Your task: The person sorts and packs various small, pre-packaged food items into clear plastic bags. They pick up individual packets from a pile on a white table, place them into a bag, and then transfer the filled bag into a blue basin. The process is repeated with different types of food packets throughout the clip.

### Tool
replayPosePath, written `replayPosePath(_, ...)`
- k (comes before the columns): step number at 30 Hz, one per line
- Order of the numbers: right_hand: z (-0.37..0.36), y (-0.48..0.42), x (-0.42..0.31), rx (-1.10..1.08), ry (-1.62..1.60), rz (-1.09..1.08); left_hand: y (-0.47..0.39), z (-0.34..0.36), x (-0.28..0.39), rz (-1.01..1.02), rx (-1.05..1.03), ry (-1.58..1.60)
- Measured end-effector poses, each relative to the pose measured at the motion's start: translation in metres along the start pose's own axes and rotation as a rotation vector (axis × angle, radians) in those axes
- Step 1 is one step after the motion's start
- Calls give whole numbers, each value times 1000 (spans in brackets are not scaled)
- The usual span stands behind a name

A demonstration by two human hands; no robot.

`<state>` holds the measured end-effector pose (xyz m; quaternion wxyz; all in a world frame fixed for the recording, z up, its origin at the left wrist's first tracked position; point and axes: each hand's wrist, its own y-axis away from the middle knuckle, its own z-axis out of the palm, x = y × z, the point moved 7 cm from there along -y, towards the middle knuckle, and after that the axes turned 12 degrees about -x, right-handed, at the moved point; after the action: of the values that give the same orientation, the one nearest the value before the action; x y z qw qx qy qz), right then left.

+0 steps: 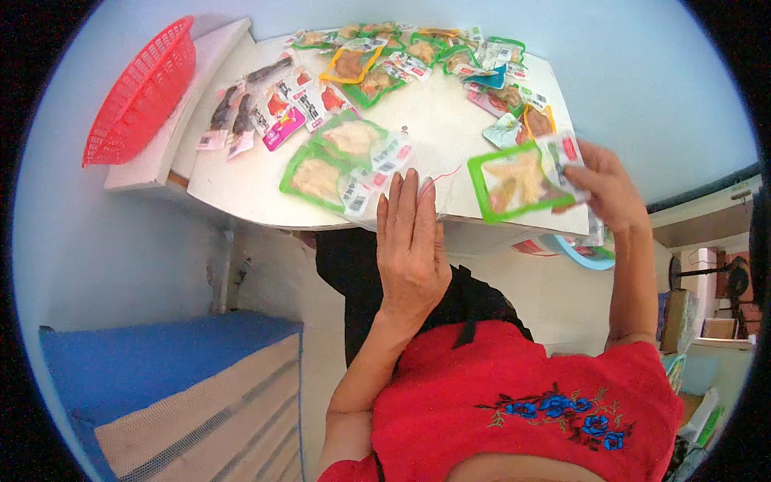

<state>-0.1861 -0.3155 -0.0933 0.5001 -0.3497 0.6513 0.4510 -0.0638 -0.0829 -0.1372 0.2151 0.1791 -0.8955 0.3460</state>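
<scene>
My right hand [602, 181] grips the printed end of a green-edged clear food packet [518, 181], held above the table's right front part. My left hand [412, 235] lies palm down at the table's front edge, fingers extended, over the end of a clear plastic bag [391, 187]. Two green-edged packets with pale food [314, 181] lie side by side in or under that clear plastic, to the left of my fingers; which of the two is hard to tell. Whether my left fingers pinch the plastic does not show.
Many sealed food packets [376, 81] lie along the back of the white table [241, 187]. Packets with dark food [241, 120] are at its left. A red plastic basket [144, 90] leans at the far left. Below the right edge is a light-blue basin [581, 256] with packets.
</scene>
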Motion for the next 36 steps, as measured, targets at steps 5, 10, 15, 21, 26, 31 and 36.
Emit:
replayPosePath(5,15,30,47,4,-298,9,0,0,1,1,-41,78)
replayPosePath(10,67,21,68,11,-576,24,0,-1,2,-3,-68,71)
replayPosePath(15,91,5,75,24,-740,22,0,-1,2,-2,-85,61)
replayPosePath(21,102,1,69,33,-807,13,2,1,3,8,-97,45)
replayPosePath(26,127,-10,65,-87,-920,-49,1,3,3,9,-111,22)
replayPosePath(31,146,-29,61,-135,-893,-36,1,3,4,15,-111,39)
replayPosePath(36,177,-58,58,-156,-841,24,3,3,2,14,-101,88)
